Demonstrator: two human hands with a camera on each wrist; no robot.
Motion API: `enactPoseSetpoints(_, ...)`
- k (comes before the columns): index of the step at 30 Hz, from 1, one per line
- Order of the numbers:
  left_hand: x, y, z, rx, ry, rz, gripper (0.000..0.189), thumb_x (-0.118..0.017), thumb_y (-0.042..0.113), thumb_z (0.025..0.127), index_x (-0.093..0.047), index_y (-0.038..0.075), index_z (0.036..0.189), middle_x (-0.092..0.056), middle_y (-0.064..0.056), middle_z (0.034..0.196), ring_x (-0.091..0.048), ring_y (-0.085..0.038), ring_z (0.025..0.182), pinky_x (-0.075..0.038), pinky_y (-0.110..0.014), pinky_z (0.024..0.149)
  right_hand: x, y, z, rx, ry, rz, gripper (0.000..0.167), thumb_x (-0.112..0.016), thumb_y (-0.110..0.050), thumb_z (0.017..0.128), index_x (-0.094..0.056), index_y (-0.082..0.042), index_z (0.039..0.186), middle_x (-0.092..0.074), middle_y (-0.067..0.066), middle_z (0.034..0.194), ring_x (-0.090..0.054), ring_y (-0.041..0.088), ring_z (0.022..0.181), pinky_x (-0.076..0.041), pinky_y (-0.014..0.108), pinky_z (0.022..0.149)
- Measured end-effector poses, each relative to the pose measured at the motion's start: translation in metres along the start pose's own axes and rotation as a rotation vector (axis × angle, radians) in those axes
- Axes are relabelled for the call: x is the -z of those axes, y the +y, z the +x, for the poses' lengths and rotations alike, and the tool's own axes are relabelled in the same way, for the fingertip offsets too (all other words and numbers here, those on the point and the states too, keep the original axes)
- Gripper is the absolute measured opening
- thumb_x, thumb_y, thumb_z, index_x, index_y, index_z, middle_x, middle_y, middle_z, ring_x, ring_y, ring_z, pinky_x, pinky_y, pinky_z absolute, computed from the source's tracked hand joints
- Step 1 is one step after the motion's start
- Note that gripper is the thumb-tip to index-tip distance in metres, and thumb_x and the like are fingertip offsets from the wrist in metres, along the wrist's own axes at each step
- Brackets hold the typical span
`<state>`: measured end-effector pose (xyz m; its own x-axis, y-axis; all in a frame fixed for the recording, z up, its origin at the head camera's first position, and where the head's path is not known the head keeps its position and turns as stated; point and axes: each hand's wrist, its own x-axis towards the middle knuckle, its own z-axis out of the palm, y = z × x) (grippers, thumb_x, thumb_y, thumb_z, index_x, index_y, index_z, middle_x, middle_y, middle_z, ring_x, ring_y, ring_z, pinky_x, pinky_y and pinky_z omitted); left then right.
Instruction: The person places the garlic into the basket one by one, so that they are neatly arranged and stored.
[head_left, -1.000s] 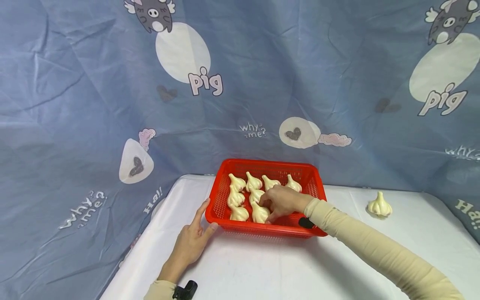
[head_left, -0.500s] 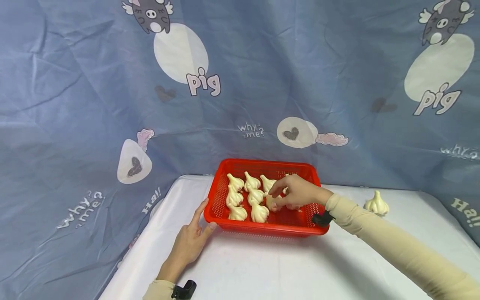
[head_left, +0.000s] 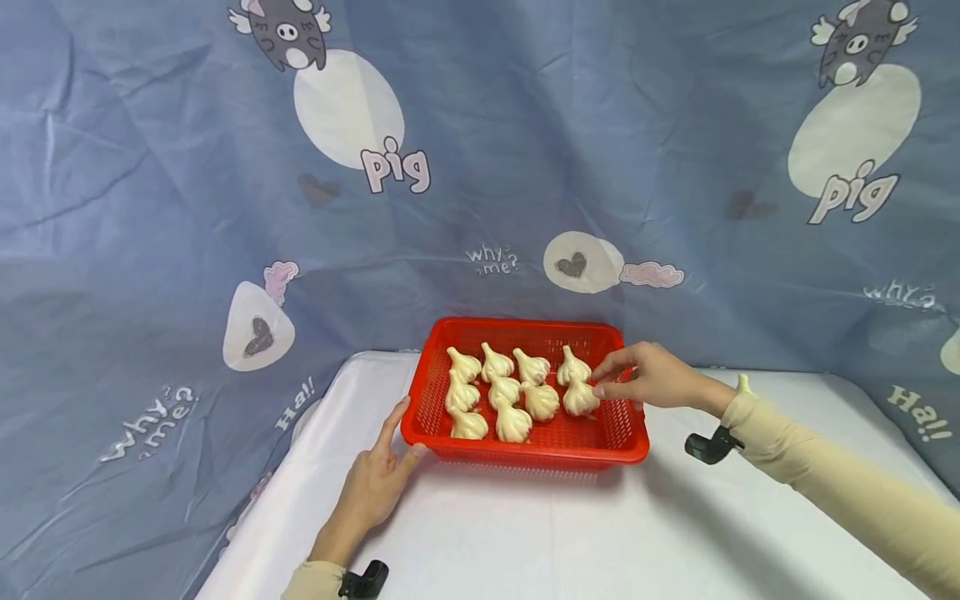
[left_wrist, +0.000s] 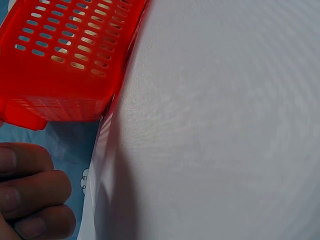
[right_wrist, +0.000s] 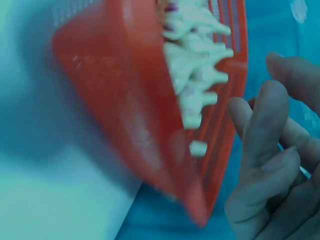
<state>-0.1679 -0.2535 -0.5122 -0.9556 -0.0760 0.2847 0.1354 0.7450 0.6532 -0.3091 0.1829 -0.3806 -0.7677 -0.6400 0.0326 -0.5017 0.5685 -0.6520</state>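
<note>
Several whole garlic bulbs stand in rows inside a red plastic basket. My left hand rests at the basket's front left corner, its index finger along the side and its thumb at the front rim. In the left wrist view, the other fingers are bent and apart from the basket. My right hand is over the basket's right rim, beside the rightmost front bulb. Nothing lies between its loosely bent fingers in the right wrist view. Behind the right wrist, one more garlic bulb shows only its stem tip.
The basket sits on a white-covered table. Behind it hangs a blue patterned cloth. At the basket's front right, its bare floor shows.
My right hand has drawn back rightward from the middle of the basket, leaving two bulbs uncovered. The forearm now covers most of the bulb on the table. The left hand holds its place.
</note>
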Motion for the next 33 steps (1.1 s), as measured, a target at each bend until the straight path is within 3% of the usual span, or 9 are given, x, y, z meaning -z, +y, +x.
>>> enactPoseSetpoints(5,-0.001,-0.001,0.000,-0.012,0.009,0.006,0.076,-0.070,0.046,0.100,-0.031,0.045,0.165,-0.028,0.017,0.050,-0.021,0.001,0.047,-0.023,-0.026,0.046,0.025,0.021,-0.029,-0.128,0.091,0.005,0.030,-0.083,-0.030,0.094,-0.080,-0.010,0.115,-0.079,0.005,0.104,-0.066,0.016,0.061,-0.054,0.031,0.056)
enactPoseSetpoints(12,-0.001,0.000,0.001,-0.022,0.007,-0.008,0.076,-0.070,0.041,0.101,-0.030,0.042,0.166,-0.027,0.018,0.050,-0.019,0.002,0.047,-0.024,-0.025,0.045,0.055,0.059,-0.073,-0.259,0.187,-0.150,0.059,-0.078,-0.040,0.097,-0.063,-0.004,0.141,-0.067,0.026,0.136,-0.072,0.015,0.069,-0.057,0.036,0.073)
enactPoseSetpoints(18,-0.001,0.001,0.000,-0.014,-0.001,-0.005,0.075,-0.069,0.042,0.102,-0.030,0.042,0.166,-0.027,0.017,0.050,-0.019,0.001,0.046,-0.024,-0.025,0.045,0.074,0.094,-0.110,-0.322,0.210,-0.260,0.074,-0.077,-0.041,0.097,-0.050,0.004,0.150,-0.055,0.039,0.145,-0.075,0.018,0.074,-0.055,0.038,0.070)
enactPoseSetpoints(21,-0.001,0.000,0.000,-0.022,0.004,-0.006,0.075,-0.069,0.041,0.102,-0.030,0.042,0.166,-0.027,0.018,0.050,-0.019,0.002,0.046,-0.024,-0.025,0.044,0.082,0.106,-0.127,-0.367,0.176,-0.299,0.077,-0.075,-0.042,0.099,-0.047,0.007,0.151,-0.054,0.040,0.144,-0.074,0.017,0.074,-0.055,0.041,0.071)
enactPoseSetpoints(26,0.000,-0.001,0.000,-0.025,0.006,-0.007,0.075,-0.069,0.041,0.102,-0.030,0.043,0.166,-0.027,0.018,0.050,-0.019,0.003,0.046,-0.024,-0.025,0.044,0.080,0.123,-0.147,-0.418,0.130,-0.296,0.078,-0.073,-0.042,0.100,-0.046,0.013,0.148,-0.055,0.042,0.141,-0.074,0.017,0.073,-0.054,0.036,0.068)
enactPoseSetpoints(33,-0.001,0.001,0.001,-0.027,0.004,0.000,0.074,-0.069,0.041,0.102,-0.031,0.042,0.166,-0.028,0.017,0.050,-0.020,0.002,0.047,-0.024,-0.025,0.045,0.058,0.143,-0.159,-0.419,0.160,-0.238,0.074,-0.073,-0.036,0.100,-0.046,0.014,0.147,-0.058,0.043,0.136,-0.071,0.017,0.069,-0.049,0.031,0.064)
